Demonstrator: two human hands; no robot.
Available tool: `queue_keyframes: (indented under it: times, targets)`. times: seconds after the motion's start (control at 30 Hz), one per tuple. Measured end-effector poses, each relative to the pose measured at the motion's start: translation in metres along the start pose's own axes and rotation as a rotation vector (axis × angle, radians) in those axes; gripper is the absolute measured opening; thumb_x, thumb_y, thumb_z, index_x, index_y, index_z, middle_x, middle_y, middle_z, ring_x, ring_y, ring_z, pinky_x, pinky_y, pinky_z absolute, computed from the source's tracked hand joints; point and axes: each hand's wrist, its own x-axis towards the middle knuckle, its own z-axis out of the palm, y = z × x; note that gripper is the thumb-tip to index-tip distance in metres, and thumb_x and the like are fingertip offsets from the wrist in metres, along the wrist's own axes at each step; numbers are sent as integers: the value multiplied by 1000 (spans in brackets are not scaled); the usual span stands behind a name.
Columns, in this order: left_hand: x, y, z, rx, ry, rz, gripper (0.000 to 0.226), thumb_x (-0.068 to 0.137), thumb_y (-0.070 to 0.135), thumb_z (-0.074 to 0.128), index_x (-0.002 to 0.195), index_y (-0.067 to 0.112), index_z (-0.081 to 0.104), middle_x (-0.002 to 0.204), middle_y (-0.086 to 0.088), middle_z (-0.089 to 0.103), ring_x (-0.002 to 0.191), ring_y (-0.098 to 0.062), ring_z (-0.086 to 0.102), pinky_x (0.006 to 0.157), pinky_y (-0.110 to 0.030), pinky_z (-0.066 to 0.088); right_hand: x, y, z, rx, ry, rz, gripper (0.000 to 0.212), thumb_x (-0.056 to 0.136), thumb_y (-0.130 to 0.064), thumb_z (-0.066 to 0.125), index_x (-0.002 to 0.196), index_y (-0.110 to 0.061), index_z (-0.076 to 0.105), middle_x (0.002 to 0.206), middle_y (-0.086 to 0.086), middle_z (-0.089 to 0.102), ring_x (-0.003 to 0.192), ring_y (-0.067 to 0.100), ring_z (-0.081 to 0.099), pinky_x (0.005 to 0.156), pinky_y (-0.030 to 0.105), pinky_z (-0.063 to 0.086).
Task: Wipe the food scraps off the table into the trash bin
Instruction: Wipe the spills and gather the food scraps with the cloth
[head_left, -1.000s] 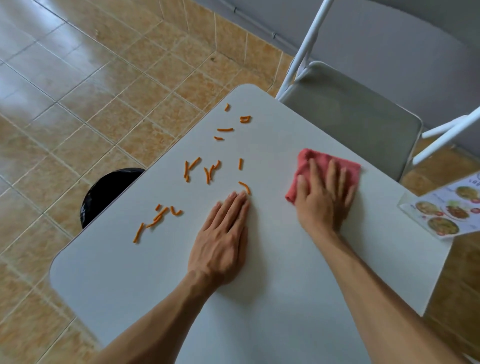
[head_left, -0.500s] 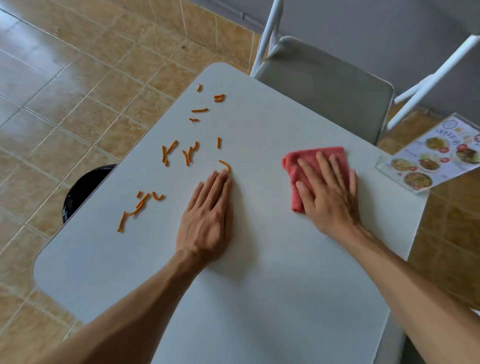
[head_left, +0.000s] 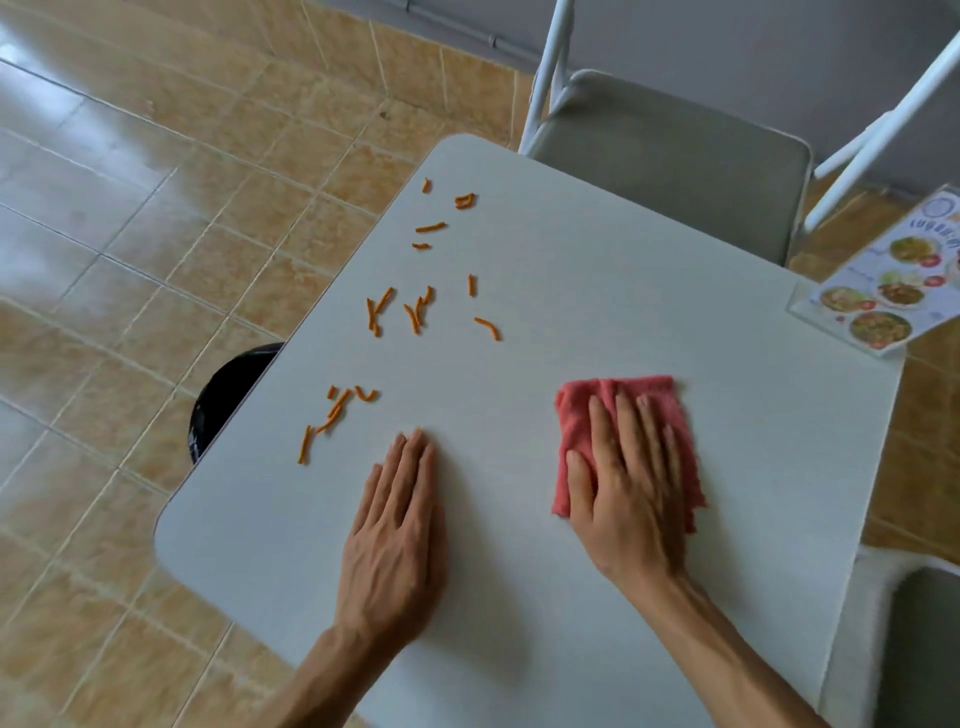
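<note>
Several orange food scraps (head_left: 415, 312) lie scattered over the left half of the white table (head_left: 571, 270). My right hand (head_left: 628, 483) presses flat on a pink cloth (head_left: 576, 415) right of the table's middle. My left hand (head_left: 400, 525) lies flat on the bare tabletop with fingers together, just below and right of the nearest scraps (head_left: 332, 415). A black trash bin (head_left: 228, 389) stands on the floor under the table's left edge, mostly hidden by the tabletop.
A grey folding chair (head_left: 670, 156) with a white frame stands at the table's far side. A laminated menu card (head_left: 883, 291) sits at the far right corner. Another grey chair seat (head_left: 919, 644) shows at the lower right. Tan floor tiles (head_left: 130, 208) lie on the left.
My right hand has pulled the pink cloth toward me across the table. My left hand has also drawn back, away from the scraps. The scraps have not moved.
</note>
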Motion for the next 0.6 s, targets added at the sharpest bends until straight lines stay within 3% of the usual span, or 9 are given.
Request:
queue_keyframes:
  times: [0.13,0.33,0.47,0.6]
  targets:
    - [-16,-10,3,42,-18,-4,55,102,23,33,154,5,31,164,-8,23,153,-22,18,122,-44,20,62,-41,13,74,-6,137,58,96,-47,41,147,-22,55,158,18,42,147,42,37,119,57,31]
    - [-17,-10,6,68,-27,-16,55,102,24,32,155,7,28,165,-7,21,154,-21,15,123,-41,17,92,-108,36,110,-97,-28,61,95,-54,39,152,-33,45,165,14,32,154,37,25,125,55,17]
    - [-16,-9,4,52,-43,-27,56,103,24,33,156,8,26,165,-6,19,154,-20,14,122,-42,18,62,-86,30,86,-52,-248,58,100,-55,35,152,-32,45,164,7,37,152,30,32,125,49,24]
    - [-14,-8,2,31,-46,-35,56,103,26,30,156,9,27,165,-6,20,154,-21,15,122,-41,17,49,-36,22,13,37,-55,56,101,-53,38,148,-27,53,158,12,45,147,36,39,120,54,31]
